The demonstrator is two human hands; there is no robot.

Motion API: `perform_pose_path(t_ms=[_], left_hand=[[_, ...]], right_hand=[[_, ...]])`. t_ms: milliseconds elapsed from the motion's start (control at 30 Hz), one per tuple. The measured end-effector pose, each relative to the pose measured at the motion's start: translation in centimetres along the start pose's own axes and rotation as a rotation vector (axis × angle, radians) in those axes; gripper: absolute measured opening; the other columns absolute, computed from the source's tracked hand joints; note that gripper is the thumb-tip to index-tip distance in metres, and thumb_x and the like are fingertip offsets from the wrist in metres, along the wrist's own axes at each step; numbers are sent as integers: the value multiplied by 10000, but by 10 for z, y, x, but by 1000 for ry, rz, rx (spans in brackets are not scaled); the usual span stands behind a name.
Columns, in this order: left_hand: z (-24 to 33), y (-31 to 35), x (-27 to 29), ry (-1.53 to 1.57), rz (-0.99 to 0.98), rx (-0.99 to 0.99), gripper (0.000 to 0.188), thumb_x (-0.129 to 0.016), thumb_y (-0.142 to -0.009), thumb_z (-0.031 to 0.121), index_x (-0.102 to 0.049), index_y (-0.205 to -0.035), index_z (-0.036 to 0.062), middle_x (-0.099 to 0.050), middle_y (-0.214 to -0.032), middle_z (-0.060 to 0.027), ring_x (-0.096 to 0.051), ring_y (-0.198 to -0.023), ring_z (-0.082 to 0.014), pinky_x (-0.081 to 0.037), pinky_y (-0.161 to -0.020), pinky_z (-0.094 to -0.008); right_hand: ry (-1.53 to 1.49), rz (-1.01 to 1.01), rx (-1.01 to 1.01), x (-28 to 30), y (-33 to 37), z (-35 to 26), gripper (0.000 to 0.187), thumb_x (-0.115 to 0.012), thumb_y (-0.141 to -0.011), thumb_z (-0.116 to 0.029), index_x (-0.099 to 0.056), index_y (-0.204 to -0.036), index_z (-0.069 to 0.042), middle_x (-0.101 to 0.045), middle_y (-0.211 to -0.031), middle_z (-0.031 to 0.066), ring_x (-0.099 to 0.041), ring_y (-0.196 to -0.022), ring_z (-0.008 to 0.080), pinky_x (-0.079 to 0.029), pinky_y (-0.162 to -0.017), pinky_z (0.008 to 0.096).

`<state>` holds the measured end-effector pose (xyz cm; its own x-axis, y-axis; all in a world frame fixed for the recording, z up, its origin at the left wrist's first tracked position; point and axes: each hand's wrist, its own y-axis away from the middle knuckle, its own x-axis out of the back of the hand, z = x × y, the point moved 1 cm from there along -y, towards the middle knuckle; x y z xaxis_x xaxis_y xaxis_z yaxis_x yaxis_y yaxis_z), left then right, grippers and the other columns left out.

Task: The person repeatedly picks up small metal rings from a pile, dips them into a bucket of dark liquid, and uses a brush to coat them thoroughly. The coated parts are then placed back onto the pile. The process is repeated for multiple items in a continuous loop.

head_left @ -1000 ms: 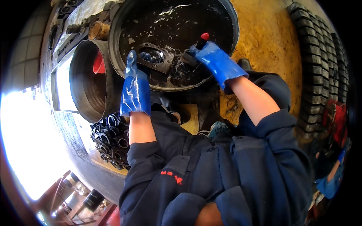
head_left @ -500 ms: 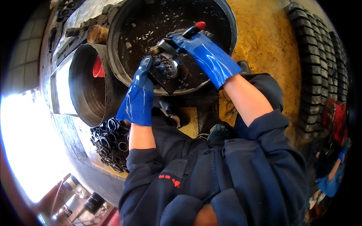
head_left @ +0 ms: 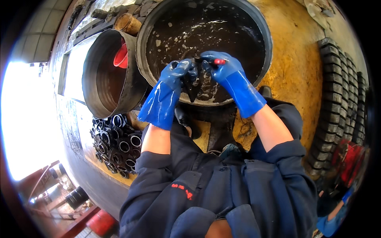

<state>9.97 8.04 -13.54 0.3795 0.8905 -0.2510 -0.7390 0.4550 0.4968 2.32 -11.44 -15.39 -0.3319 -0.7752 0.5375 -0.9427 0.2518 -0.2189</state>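
Both my hands wear long wet blue rubber gloves and work above a wide round tub [head_left: 206, 102] of dark, foamy liquid. My left hand [head_left: 177, 73] is closed on a dark metal part [head_left: 193, 92], whose flat pointed end hangs below the fingers. The rest of that part is hidden by the glove. My right hand [head_left: 225, 67] grips a brush by its black handle, and the red handle end [head_left: 219, 61] pokes out toward me. The bristles are hidden, close against the part between the two gloves.
Left of the tub a grey metal drum [head_left: 92, 75] lies tilted, a red plastic vessel [head_left: 121, 57] inside. Nearer me is a heap of dark ringed metal parts [head_left: 116, 144]. Black ribbed stacks [head_left: 331, 99] line the right side. Another person's blue sleeve [head_left: 330, 225] shows lower right.
My hands have come closer together over the tub. The brush has turned, its red end now toward me, and the part hangs more upright. The whole view has shifted.
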Motion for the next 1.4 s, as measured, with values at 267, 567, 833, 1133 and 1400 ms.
perform_pose_path(t_ms=[267,567,833,1133,1400], left_hand=[[10,-8,10,-317,143,-45,293,-733,-922,271,-713,-869,-17,-704,-736,-97,-672,-642,-195,-551,-621,-319],[48,68,-68,-705,21,-205,443,-771,-896,405,-718,-1088,9,-739,-929,-198,-720,-842,-279,-543,-774,-393],[33,99,-69,-861,208,-211,620,-743,-858,601,-719,-1126,42,-745,-979,-226,-736,-929,-376,-559,-809,-433],[7,88,-79,-1066,295,-220,409,-735,-869,434,-717,-1121,111,-749,-1016,-198,-743,-902,-365,-604,-814,-439],[6,104,-103,-1188,257,-241,378,-743,-833,385,-711,-1144,174,-740,-1128,-154,-708,-1045,-390,-584,-870,-488]], right_hand=[[-161,-336,-591,16,-2,-31,384,-680,-953,-400,-746,-1075,-41,-750,-956,159,-704,-914,282,-526,-795,384],[187,-207,-360,49,10,-7,402,-675,-916,-438,-739,-1001,-51,-728,-927,246,-696,-948,431,-544,-794,485],[500,-358,-279,48,15,-78,305,-663,-900,-357,-773,-1071,-129,-743,-1027,197,-691,-1015,427,-561,-888,476],[290,-458,-70,10,20,-10,348,-676,-895,-380,-730,-1129,-128,-746,-1120,163,-700,-1089,338,-553,-899,413],[181,-488,-35,9,20,18,389,-696,-901,-338,-710,-1199,-89,-751,-1155,136,-715,-1088,269,-550,-923,373]])
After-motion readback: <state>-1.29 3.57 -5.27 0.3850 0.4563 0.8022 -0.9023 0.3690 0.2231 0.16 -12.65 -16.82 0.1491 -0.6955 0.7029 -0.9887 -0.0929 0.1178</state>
